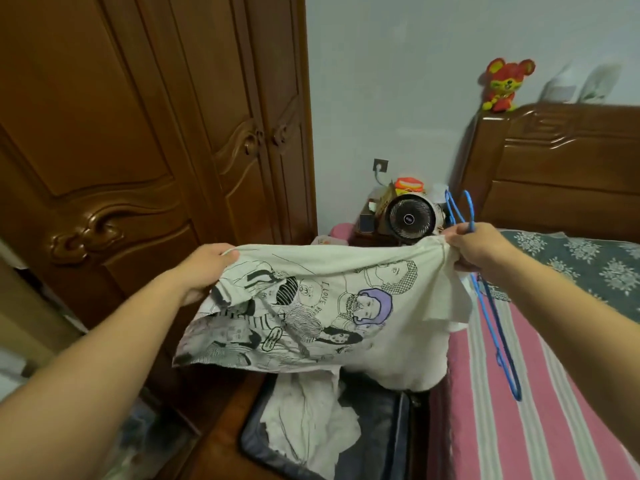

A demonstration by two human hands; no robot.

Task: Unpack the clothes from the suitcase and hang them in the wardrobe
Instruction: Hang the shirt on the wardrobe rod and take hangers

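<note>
Head view, printed T-shirt point(311, 303) stretched between gripping left hand point(204, 268), right hand point(481, 247) also clutching hangers point(498, 327)

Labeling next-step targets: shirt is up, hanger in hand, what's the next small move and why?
Probably feed the blue hanger into the printed T-shirt. Both hands pinch the shirt's edge, spreading it above the open suitcase; the right hand also holds the hanger, which dangles outside the fabric. The left hand can keep hold. The wardrobe doors look closed, so hanging comes later.

Two bare forearms reach in from the bottom corners — no sleeves, watch, rings or gloves visible on left hand point(204, 268) or right hand point(479, 249).
</note>
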